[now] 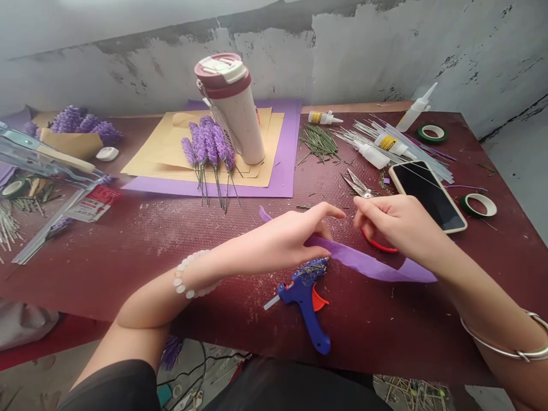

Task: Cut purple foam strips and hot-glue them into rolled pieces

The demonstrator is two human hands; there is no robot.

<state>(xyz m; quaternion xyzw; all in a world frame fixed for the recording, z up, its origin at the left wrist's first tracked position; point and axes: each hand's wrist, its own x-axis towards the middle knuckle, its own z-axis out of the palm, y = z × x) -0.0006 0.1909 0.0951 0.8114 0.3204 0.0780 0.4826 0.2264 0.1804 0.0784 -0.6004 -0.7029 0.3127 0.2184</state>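
My left hand is over the middle of the table, fingers apart, its thumb lying against a long purple strip. That strip runs from behind the left hand to under my right forearm. Right of it, my right hand has its fingers pressed together above the red-handled scissors; what they pinch, if anything, is too small to tell. The scissor blades point up and left, and the handles are partly hidden by that hand. A blue glue gun lies just below the left hand.
Lavender stems and a tall cup stand out on tan and purple paper. Right: green wire pieces, glue bottles, a phone, green tape. Left: a clear stand and wrapped flowers.
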